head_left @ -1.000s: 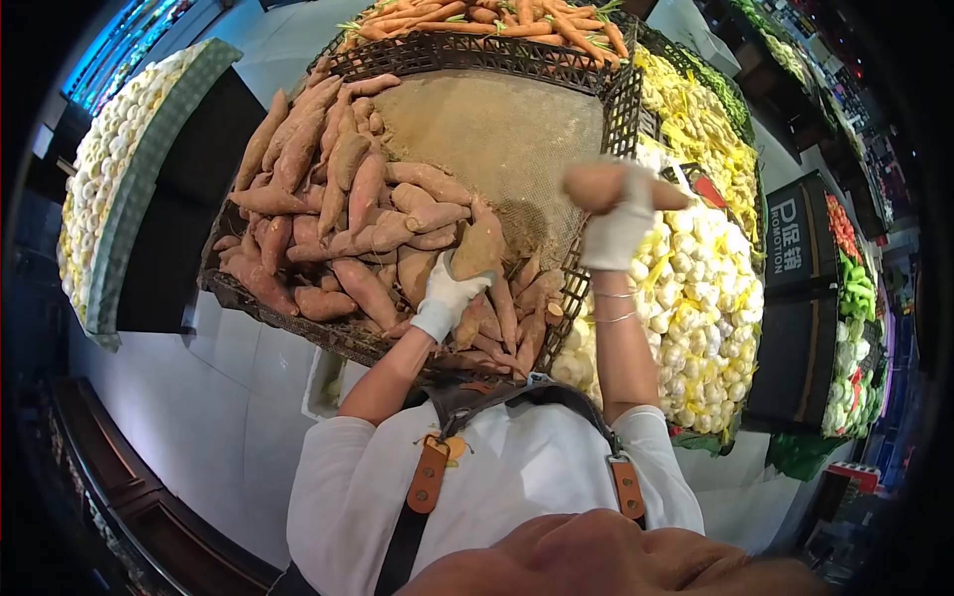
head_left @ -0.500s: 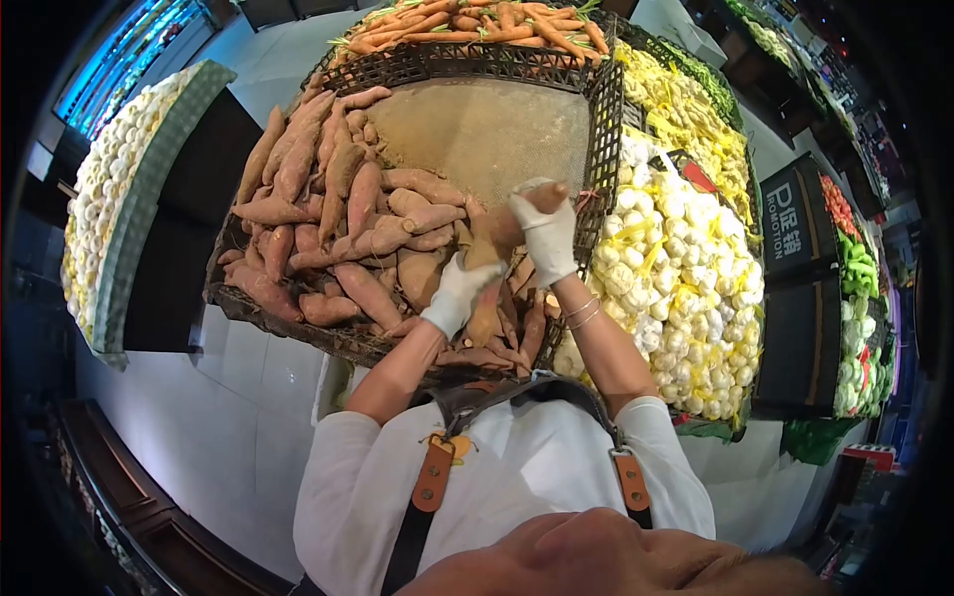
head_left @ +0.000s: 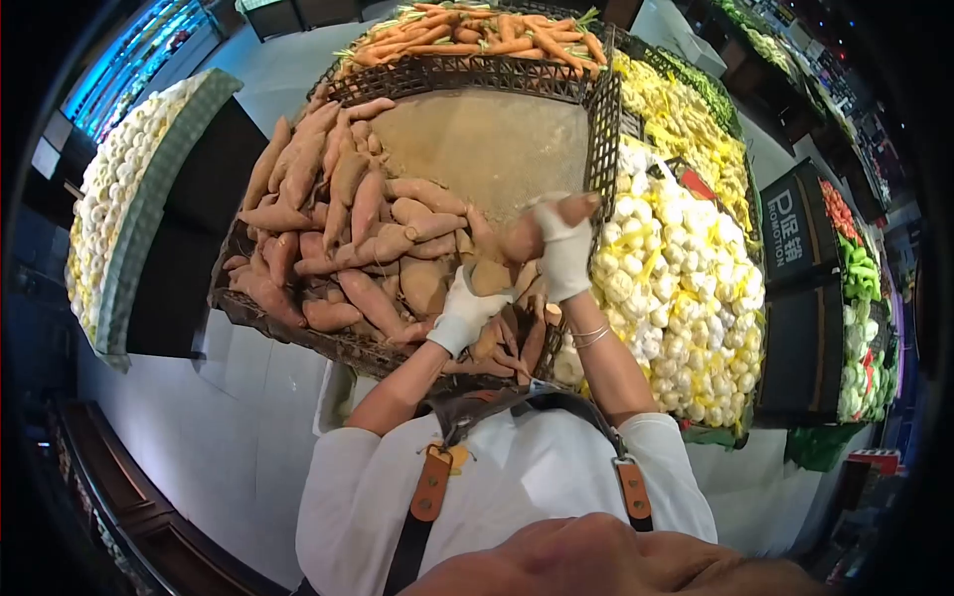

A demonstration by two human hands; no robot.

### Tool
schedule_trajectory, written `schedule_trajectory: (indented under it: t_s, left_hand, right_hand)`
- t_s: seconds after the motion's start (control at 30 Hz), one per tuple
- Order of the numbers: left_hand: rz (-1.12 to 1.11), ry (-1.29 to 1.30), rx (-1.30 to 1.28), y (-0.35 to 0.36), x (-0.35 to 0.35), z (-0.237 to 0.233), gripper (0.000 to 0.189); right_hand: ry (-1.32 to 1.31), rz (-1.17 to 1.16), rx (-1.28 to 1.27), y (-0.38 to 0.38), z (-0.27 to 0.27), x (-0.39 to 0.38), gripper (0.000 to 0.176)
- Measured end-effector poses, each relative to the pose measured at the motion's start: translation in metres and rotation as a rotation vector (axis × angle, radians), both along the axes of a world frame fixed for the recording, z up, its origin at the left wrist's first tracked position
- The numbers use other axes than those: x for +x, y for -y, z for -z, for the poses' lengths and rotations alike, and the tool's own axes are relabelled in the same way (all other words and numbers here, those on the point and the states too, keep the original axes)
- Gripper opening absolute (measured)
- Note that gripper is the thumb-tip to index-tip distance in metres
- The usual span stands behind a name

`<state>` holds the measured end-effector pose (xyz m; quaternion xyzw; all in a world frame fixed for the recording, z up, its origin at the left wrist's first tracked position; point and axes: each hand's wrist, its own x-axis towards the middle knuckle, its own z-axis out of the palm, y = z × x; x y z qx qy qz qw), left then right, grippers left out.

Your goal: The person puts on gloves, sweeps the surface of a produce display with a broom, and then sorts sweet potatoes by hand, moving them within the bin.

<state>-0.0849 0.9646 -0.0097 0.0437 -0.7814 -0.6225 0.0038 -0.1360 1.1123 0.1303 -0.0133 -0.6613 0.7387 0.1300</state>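
White gloves cover both of my hands. My right hand (head_left: 565, 256) is wrapped round a large sweet potato (head_left: 527, 238), held above the right side of the crate, near its black mesh wall. Lower and to the left, my left hand (head_left: 467, 313) has its fingers round a brownish sweet potato (head_left: 490, 278) over the front part of the crate. Piled sweet potatoes (head_left: 368, 214) fill the left and front of the crate. Bare brown board (head_left: 477, 139) shows at the back.
Carrots (head_left: 477, 35) lie behind the mesh wall (head_left: 477, 77). Garlic in yellow nets (head_left: 676, 298) is heaped to the right, beyond the crate's side. A stand of pale bulbs (head_left: 119, 189) is at the far left. A black promotion board (head_left: 795, 223) stands farther right.
My right hand has tilted and moved slightly right and down with its sweet potato. My left hand has shifted a little right and down, now round a sweet potato. The view has shifted slightly.
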Motion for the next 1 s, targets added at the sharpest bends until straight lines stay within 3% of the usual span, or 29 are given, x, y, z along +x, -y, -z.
schedule_trajectory:
  t_s: [0.03, 0.07, 0.13, 0.23, 0.33, 0.47, 0.53, 0.6, 0.7, 0.77, 0.83, 0.9, 1.0]
  left_hand:
    - [-0.018, -0.067, -0.039, -0.003, 0.003, 0.007, 0.092]
    - [0.002, 0.222, 0.213, -0.005, 0.019, -0.078, 0.099]
    - [0.101, 0.395, -0.085, 0.001, 0.010, -0.087, 0.094]
    - [0.076, 0.008, -0.666, -0.001, 0.007, -0.063, 0.086]
    - [0.062, -0.388, -0.760, -0.006, 0.007, -0.058, 0.082]
    - [0.082, -0.521, -0.048, -0.019, 0.014, -0.103, 0.079]
    - [0.108, -0.536, -0.034, -0.018, 0.017, -0.121, 0.079]
    - [0.132, -0.543, 0.009, -0.019, 0.015, -0.131, 0.080]
    - [0.095, -0.770, -0.213, -0.019, 0.010, -0.138, 0.066]
    - [0.145, -0.752, -0.271, -0.012, 0.006, -0.130, 0.056]
    - [0.168, -0.704, -0.287, -0.007, 0.005, -0.123, 0.048]
    - [0.170, -0.631, -0.267, -0.006, 0.004, -0.122, 0.040]
    - [0.160, -0.197, -0.021, 0.000, 0.000, -0.114, 0.034]
  right_hand:
    - [0.076, 0.017, -0.264, -0.005, -0.001, -0.002, 0.021]
    - [0.140, -0.035, -0.453, -0.007, -0.026, 0.002, 0.030]
    - [0.117, -0.160, -0.690, -0.019, -0.029, 0.007, 0.031]
    - [0.449, -0.064, -1.032, -0.024, -0.050, 0.006, 0.042]
    - [0.473, -0.085, -1.029, -0.029, -0.035, 0.020, 0.049]
    - [0.395, -0.192, -1.007, -0.041, 0.022, 0.020, 0.049]
    - [0.297, -0.206, -0.733, -0.025, -0.009, 0.044, 0.051]
    - [0.285, -0.241, -0.651, -0.019, -0.011, 0.050, 0.053]
    - [0.241, -0.243, -0.547, -0.010, -0.009, 0.058, 0.055]
    - [0.232, -0.213, -0.466, -0.006, -0.007, 0.062, 0.057]
    - [0.363, -0.199, -0.655, -0.006, -0.002, 0.060, 0.057]
    - [0.618, -0.202, -1.123, -0.009, 0.013, 0.048, 0.057]
    - [0.671, -0.098, -1.228, -0.006, 0.025, 0.039, 0.056]
